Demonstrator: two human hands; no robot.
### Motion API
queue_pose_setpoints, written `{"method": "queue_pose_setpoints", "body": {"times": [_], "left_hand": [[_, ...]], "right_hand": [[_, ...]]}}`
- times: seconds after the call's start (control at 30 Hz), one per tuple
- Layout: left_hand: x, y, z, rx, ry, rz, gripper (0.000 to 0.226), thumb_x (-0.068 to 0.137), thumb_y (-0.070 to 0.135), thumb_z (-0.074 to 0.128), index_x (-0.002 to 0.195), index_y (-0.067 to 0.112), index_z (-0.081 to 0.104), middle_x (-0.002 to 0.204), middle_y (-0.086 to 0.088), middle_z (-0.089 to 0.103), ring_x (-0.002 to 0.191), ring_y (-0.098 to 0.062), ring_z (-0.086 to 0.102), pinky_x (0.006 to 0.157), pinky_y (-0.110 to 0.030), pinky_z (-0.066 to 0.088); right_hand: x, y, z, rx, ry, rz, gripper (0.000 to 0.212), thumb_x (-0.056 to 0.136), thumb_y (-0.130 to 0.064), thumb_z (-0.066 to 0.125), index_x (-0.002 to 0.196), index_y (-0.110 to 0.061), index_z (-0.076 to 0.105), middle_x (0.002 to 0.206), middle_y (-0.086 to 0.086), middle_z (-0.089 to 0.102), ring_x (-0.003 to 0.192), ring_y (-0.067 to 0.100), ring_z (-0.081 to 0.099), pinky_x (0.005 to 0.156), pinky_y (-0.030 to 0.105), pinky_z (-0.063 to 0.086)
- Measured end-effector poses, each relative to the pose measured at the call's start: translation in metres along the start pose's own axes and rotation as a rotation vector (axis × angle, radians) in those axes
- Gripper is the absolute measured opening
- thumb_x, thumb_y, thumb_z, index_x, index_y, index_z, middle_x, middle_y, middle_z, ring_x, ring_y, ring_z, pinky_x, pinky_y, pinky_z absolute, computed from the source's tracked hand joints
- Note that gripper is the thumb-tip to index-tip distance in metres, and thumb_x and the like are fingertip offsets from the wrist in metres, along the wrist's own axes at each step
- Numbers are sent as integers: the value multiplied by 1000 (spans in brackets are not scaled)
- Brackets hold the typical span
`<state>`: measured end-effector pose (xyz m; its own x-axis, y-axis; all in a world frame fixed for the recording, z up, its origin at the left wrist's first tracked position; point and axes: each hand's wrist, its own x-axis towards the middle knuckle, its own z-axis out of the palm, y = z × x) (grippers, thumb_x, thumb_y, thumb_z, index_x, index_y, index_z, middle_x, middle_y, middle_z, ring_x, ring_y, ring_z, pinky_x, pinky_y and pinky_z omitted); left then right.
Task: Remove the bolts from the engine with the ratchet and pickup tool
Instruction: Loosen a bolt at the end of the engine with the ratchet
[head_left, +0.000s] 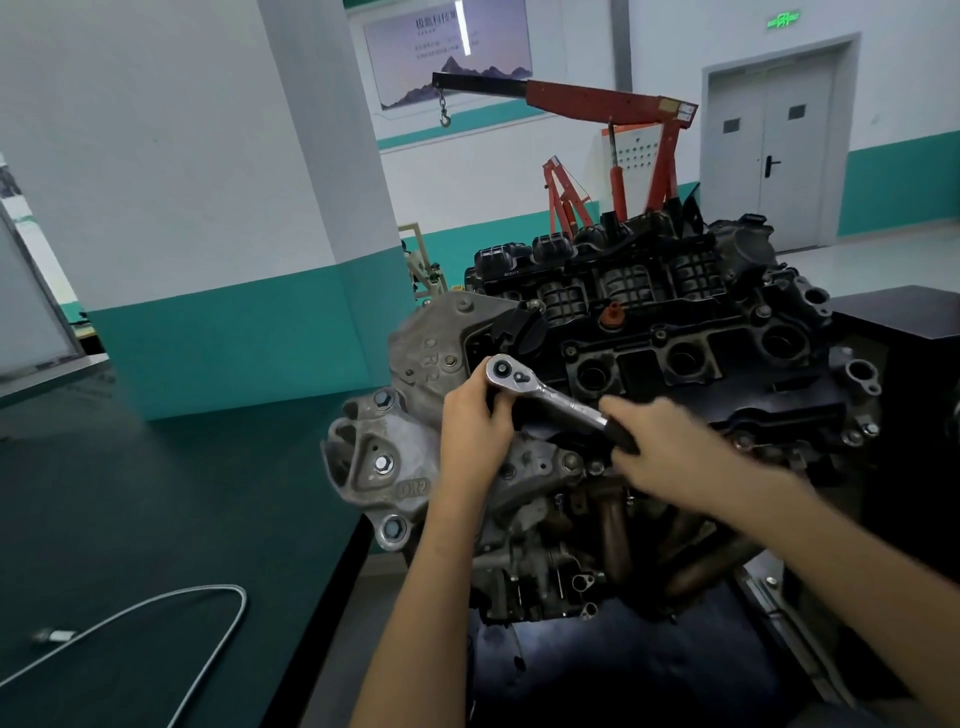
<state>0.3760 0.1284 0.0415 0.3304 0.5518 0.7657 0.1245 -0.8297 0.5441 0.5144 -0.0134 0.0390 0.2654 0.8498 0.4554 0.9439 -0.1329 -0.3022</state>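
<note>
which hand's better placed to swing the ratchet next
Right, probably. The right hand grips the ratchet at its black handle end, where a swing gets leverage; the left hand holds its head over the engine.

Right hand (670, 449) motion-blurred over ratchet (561, 406) handle, grip unclear, underside of ratchet head hidden by left hand (475, 434), pickup tool (236, 588) cut by frame edges.

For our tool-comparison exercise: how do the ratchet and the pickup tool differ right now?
The ratchet is a straight, stout bar; the pickup tool is a thin shaft bent in a loop. The left hand and right hand hold the ratchet over the engine; the pickup tool lies untouched on the table. Both look like silvery metal.
</note>
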Motion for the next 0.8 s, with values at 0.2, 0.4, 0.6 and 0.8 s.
{"method": "queue_pose_setpoints", "body": {"times": [0.2,0.4,0.6,0.8], "left_hand": [[-1,-3,1,-55,-27,-37,15,88,5,52,85,16,63,73,-2,67,70,-14,63,66,-24,48],[1,-1,-5,-108,-105,6,30,86,-4,52,98,20,65,92,7,71,73,-12,61,68,-23,49],[3,-3,-5,-65,-149,-4,17,96,13,55,109,13,66,81,16,65,68,7,55,67,-18,45],[-1,-2,4,28,11,-35,21,90,2,54,84,22,54,58,20,50,56,9,51,52,-9,33]], "right_hand": [[-32,-83,83,706,77,222,23,81,-3,53,100,-16,50,64,3,53,45,6,48,42,18,38],[-23,-40,39,467,-58,61,22,77,-1,56,97,-10,57,66,-4,54,56,12,53,52,17,38],[42,19,-57,-366,-133,-219,35,86,-17,57,119,-27,52,62,-14,37,50,3,38,49,22,34],[-3,-4,2,94,-40,-30,17,80,-13,60,88,-23,49,61,-6,46,54,10,54,48,21,38]]}}
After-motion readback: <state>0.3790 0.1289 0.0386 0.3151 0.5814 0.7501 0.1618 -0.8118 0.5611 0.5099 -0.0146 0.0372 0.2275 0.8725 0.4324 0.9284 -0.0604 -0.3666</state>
